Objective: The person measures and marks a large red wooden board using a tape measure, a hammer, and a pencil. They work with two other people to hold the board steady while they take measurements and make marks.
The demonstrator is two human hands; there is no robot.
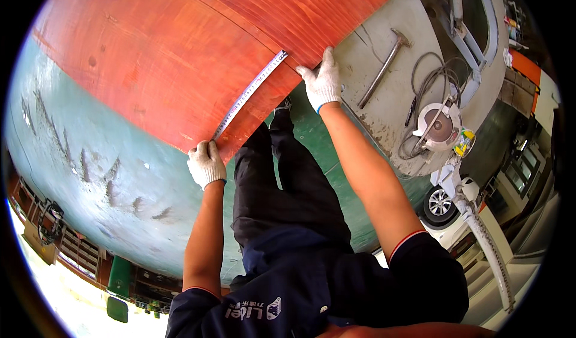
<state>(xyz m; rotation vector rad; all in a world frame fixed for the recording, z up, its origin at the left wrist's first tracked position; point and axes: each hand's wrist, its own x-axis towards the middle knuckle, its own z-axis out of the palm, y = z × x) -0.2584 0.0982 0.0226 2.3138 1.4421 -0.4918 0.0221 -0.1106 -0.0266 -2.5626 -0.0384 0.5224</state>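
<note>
A large reddish-orange wooden board (150, 56) spreads across the upper left and centre. Over its near corner lies a white metal tape measure blade (249, 93), stretched diagonally. My left hand (207, 164), in a white knit glove, is closed at the board's near edge and pinches the near end of the blade; whether a case is in the palm is hidden. My right hand (323, 83), gloved the same way, grips the board's right edge, thumb on top, close to the blade's far end but apart from it. Some of its fingers are hidden.
A grey worktop (384, 110) on the right bears a hammer (385, 68), a circular power saw (439, 125) and a coiled cable (423, 80). A metal arm (480, 242) stands at the lower right. A parked car's wheel (440, 205) shows behind. Green floor (318, 140) lies below.
</note>
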